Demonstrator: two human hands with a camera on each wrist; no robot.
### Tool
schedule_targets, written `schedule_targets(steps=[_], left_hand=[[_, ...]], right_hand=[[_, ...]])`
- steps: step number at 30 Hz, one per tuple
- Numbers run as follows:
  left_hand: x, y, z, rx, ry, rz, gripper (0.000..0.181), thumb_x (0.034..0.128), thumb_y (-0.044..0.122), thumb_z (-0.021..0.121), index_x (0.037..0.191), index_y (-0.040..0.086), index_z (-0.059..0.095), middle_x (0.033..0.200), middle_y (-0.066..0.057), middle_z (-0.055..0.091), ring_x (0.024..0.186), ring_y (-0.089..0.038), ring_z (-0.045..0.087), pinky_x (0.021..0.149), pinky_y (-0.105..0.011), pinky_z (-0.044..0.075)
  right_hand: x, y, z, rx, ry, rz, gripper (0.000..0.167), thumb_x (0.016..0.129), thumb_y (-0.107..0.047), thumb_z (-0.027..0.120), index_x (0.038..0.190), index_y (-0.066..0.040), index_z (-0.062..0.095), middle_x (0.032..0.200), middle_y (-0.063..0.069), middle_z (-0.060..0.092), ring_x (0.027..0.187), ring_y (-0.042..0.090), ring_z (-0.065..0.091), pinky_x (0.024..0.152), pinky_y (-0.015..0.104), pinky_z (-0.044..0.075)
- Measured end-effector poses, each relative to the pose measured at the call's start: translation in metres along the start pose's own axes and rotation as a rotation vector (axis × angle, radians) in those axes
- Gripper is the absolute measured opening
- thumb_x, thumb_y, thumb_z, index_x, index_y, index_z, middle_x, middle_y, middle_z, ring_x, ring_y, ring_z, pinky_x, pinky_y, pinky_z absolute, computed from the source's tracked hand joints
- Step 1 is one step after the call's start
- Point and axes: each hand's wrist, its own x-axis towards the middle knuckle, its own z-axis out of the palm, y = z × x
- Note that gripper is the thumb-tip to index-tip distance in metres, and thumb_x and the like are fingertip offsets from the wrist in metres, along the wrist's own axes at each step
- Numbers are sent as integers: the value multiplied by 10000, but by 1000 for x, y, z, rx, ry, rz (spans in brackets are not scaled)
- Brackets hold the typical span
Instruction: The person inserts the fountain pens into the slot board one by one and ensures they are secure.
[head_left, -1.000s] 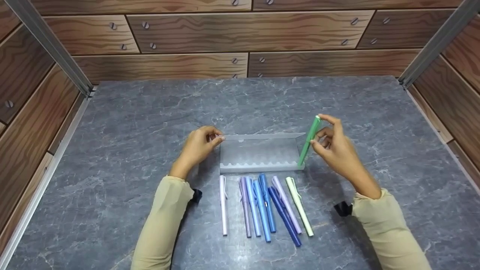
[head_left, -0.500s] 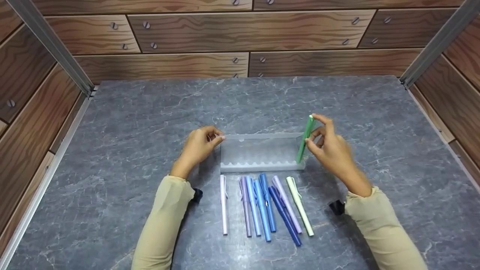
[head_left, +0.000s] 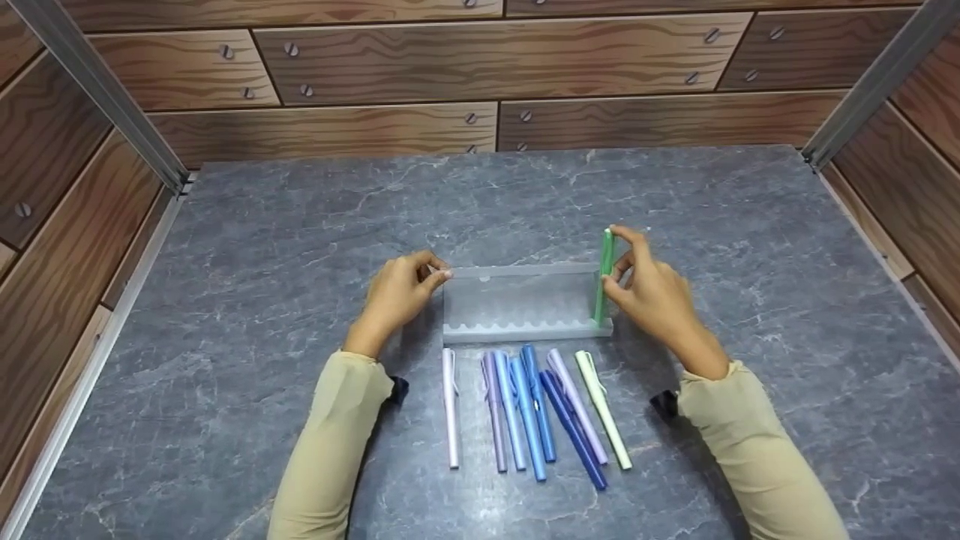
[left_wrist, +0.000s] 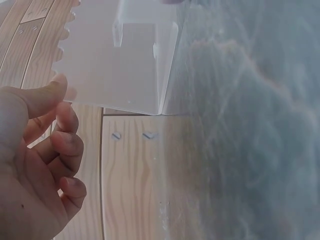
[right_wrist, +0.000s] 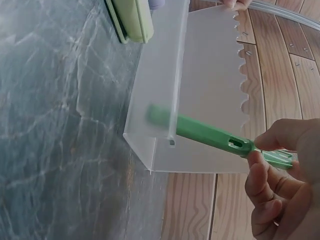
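A translucent plastic pen stand with scalloped edges sits mid-table. My left hand pinches its upper left corner between thumb and finger; in the left wrist view a fingertip shows through the plastic sheet. With thumb and fingers my right hand holds a green pen near its upper part, almost upright, at the stand's right end. In the right wrist view the green pen's lower end looks blurred behind the translucent front wall. Whether that end touches the bottom, I cannot tell.
Several capped pens lie in front of the stand: a pale pink pen at left, a purple pen, blue ones, a dark blue pen against a lilac pen, and a pale green pen at right. Wood-patterned panels surround the table.
My right hand has moved left with the green pen, which now stands more upright at the stand's right end. My left hand stays at its corner.
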Motion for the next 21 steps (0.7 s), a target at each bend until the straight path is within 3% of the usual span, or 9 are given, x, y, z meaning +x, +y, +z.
schedule_targets(steps=[8,21], left_hand=[[0,1,1,48,14,-21,193,924,344,648,977,179,732,651,-1,588,547,-115,457,523,-276,332],[1,1,1,20,-2,-40,191,921,350,652,970,186,736,678,-4,618,562,-116,477,526,-273,345]], right_hand=[[3,0,-1,-28,-54,25,613,841,-100,672,1394,-122,408,807,51,662,536,131,461,487,301,329],[1,0,-5,-20,-106,15,701,863,-122,701,1461,-92,336,837,70,663,506,105,401,487,291,314]])
